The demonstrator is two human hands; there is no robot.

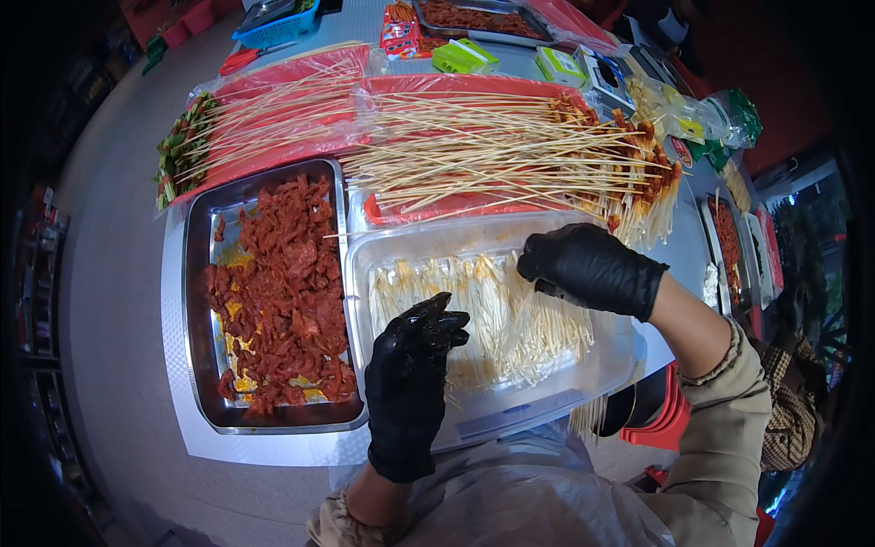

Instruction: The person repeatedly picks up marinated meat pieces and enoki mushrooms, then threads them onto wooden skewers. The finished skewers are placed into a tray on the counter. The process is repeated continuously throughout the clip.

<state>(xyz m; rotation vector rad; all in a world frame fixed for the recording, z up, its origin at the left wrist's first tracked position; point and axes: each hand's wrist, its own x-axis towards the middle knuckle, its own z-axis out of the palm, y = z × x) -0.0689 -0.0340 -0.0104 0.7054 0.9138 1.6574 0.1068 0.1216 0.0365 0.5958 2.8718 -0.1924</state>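
Observation:
Both my hands wear black gloves. My left hand (410, 390) hovers over the near left side of a clear plastic tub (533, 410); its fingertips look wet, stand apart and hold nothing visible. Pale enoki mushrooms (478, 314) lie in a row in the tub. Over the tub's far right part is my right hand (588, 270), fingers curled, close above the mushrooms. Whether it pinches some strands is hidden. Left of the tub, a steel tray (198, 328) contains red marinated meat strips (294, 273).
Beyond the tub, red trays (403, 217) hold many bamboo skewers (465, 150), loaded with meat and enoki at right and with greens (184, 150) at left. Small boxes (560, 66), plastic bags (718, 116) and another meat tray (478, 17) stand farther back. A red stool (660, 417) is below right.

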